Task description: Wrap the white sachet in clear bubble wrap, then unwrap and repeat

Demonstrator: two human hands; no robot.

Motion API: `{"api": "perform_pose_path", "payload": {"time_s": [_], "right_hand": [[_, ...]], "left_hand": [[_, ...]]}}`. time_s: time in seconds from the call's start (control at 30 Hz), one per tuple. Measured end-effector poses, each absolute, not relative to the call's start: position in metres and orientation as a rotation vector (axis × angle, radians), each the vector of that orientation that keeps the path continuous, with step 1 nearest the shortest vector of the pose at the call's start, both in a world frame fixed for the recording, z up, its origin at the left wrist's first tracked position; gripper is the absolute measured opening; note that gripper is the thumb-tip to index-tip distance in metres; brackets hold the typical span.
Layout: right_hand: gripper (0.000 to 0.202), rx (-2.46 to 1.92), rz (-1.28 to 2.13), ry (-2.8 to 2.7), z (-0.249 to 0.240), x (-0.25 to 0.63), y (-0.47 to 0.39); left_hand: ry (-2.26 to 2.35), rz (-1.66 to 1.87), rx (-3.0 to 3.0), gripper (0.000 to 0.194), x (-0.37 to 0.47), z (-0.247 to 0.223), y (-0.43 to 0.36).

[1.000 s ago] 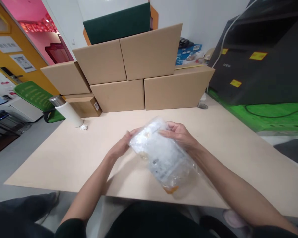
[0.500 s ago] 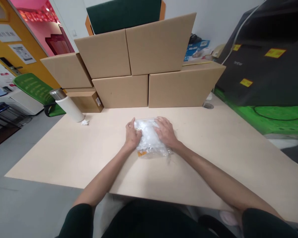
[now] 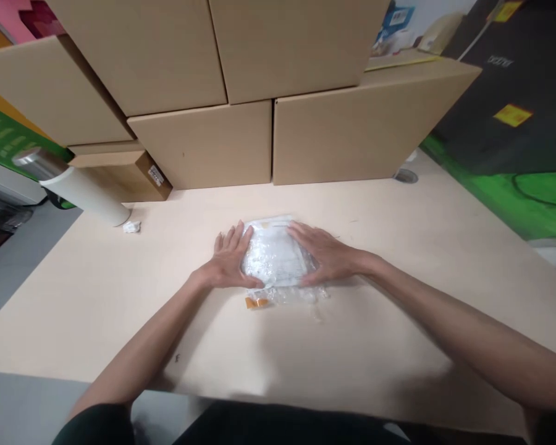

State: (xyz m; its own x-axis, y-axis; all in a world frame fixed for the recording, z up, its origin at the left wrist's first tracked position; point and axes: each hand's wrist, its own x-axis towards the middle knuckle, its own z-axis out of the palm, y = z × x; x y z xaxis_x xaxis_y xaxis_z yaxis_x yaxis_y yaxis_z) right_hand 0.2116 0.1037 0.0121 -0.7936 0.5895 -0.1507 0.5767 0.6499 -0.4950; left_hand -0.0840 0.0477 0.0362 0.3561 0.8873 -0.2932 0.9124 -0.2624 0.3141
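A white rectangular package in clear bubble wrap (image 3: 278,253) lies on the table in front of me. Loose clear wrap sticks out along its near edge, with a bit of orange tape (image 3: 257,303) at the near left corner. My left hand (image 3: 229,262) holds the package's left side, fingers spread along the edge and thumb at the near corner. Against the right side, my right hand (image 3: 327,253) has its fingers over the far corner and its thumb near the front. What the wrap contains cannot be made out.
Stacked cardboard boxes (image 3: 204,148) line the back of the pale table (image 3: 204,346). At the left stand a white bottle with a metal cap (image 3: 86,191) and a small brown box (image 3: 120,176), with a crumpled white scrap (image 3: 132,227) nearby. A dark case (image 3: 505,123) is at right.
The view has tilted down and come closer. My left hand's fingers have spread along the side, and my right hand has slid off the package's top to its right edge.
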Motion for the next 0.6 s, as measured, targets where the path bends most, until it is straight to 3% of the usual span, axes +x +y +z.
{"api": "perform_pose_path", "payload": {"time_s": [0.4, 0.53, 0.6], "right_hand": [[0.122, -1.125, 0.834, -2.725, 0.012, 0.201, 0.097], [0.131, -1.265, 0.885, -2.558, 0.013, 0.202, 0.091], [0.138, -1.318, 0.978, -2.386, 0.013, 0.206, 0.083]], "left_hand": [[1.623, -0.117, 2.209, 0.134, -0.081, 0.033, 0.053], [1.788, -0.113, 2.198, 0.133, -0.074, 0.041, 0.045], [1.892, 0.004, 2.243, 0.122, -0.067, 0.046, 0.029]]}}
